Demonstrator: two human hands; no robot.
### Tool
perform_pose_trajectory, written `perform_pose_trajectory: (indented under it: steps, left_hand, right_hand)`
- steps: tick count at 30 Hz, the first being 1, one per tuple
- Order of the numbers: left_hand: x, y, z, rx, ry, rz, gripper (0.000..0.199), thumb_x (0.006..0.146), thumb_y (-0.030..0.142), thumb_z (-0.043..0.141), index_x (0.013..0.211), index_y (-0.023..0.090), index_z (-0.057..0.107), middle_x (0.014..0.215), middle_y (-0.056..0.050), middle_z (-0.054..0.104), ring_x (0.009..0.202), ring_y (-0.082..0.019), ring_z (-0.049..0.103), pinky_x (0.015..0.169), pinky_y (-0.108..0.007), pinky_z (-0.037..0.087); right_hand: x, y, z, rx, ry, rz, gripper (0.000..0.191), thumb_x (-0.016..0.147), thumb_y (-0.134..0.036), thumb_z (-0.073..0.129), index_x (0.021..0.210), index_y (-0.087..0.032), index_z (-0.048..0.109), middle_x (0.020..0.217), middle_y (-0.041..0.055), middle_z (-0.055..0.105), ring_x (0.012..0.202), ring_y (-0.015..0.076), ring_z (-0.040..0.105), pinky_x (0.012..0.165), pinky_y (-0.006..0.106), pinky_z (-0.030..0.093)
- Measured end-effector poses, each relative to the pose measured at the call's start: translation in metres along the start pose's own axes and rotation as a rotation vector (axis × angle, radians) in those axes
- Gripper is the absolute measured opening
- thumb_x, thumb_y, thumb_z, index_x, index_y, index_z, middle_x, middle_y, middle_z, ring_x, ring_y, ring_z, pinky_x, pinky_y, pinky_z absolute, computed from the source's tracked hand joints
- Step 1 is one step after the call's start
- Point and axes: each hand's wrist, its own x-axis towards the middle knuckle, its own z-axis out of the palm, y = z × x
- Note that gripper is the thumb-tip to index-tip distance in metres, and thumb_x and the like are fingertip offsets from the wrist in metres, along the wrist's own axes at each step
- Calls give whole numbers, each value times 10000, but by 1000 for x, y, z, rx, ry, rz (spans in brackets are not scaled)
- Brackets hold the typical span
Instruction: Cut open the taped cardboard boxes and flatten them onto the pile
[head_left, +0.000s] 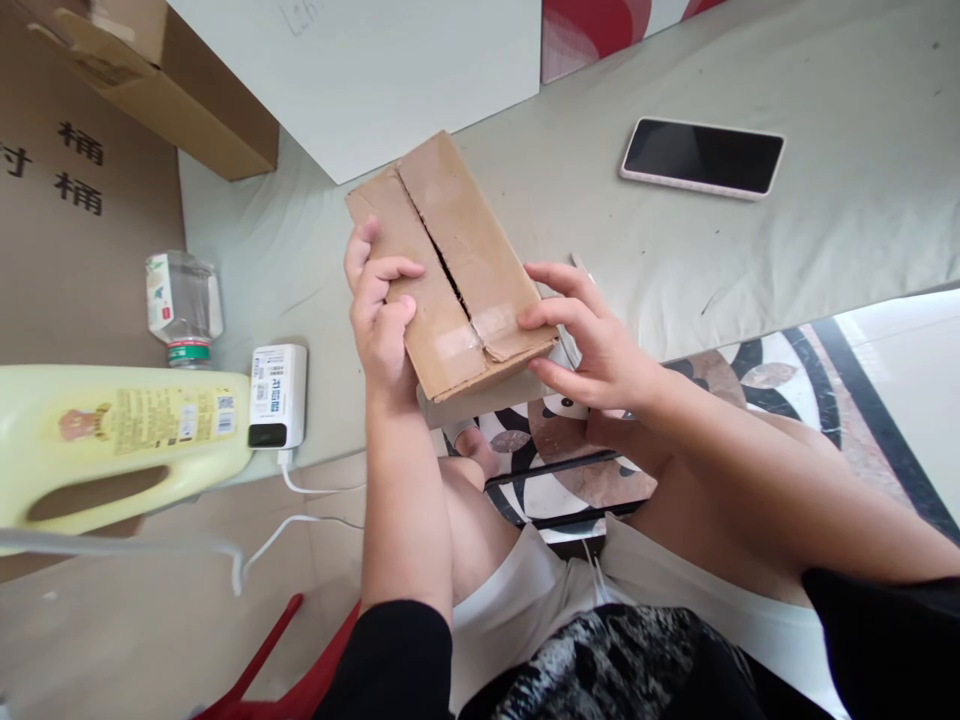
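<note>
A small brown cardboard box (480, 235) is tilted above the near edge of the cloth-covered table. A dark gap runs along the seam between its two top flaps, and clear tape lies over the seam at the near end. My left hand (382, 310) grips the box's left side with curled fingers. On the right near corner, my right hand (585, 330) holds the box, fingertips on the top flap and thumb at the lower edge. Partly hidden behind that hand is a thin silvery object (582, 268) whose kind I cannot make out.
A phone (703, 157) lies at the right back. To the left are a yellow jug (127, 430), a white power bank (277, 396) with a cable, a clear bottle (184, 305) and a larger carton (202, 100). A white panel (390, 70) stands behind the box.
</note>
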Motion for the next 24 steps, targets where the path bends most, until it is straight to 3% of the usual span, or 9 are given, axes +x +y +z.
perform_pose_trajectory:
  steps: [5, 10, 16, 19, 24]
  left_hand:
    - [-1, -5, -1, -77, 24, 55, 392, 811, 622, 645, 928, 250, 688, 1492, 10, 487, 1510, -304, 306, 1296, -586, 225]
    - [-1, -7, -1, -58, 13, 34, 370, 817, 629, 633, 923, 277, 679, 1512, 33, 465, 1531, -324, 287, 1282, -601, 249]
    - [1, -9, -2, -33, 18, 53, 428, 793, 682, 633, 925, 277, 684, 1489, 20, 482, 1530, -318, 285, 1308, -593, 193]
    - [0, -7, -1, -3, 24, 30, 478, 792, 736, 597, 905, 276, 660, 1503, 32, 475, 1532, -320, 287, 1294, -587, 240]
    - [-1, -5, -1, 31, 22, 3, 529, 786, 783, 570, 883, 266, 625, 1521, 60, 472, 1533, -326, 284, 1283, -574, 282]
  right_hand:
    - [0, 6, -3, -88, 80, -30, 540, 856, -387, 635, 1356, -284, 458, 1406, 128, 535, 1340, 311, 528, 1120, 556, 450]
    - [1, 12, -15, -210, 10, 24, 571, 853, -468, 672, 1348, -239, 503, 1321, 139, 599, 1223, 318, 588, 1053, 525, 471]
    - [-1, 18, -18, -337, -217, 271, 769, 775, -374, 715, 1481, -273, 429, 1508, 162, 442, 1387, 403, 435, 1111, 612, 368]
    - [-1, 16, -15, -427, -275, 420, 842, 751, -324, 721, 1523, -271, 389, 1578, 187, 346, 1451, 446, 342, 1121, 668, 318]
    - [0, 14, -9, -451, -303, 462, 787, 763, -227, 631, 1517, -266, 409, 1583, 189, 341, 1468, 448, 320, 1114, 691, 315]
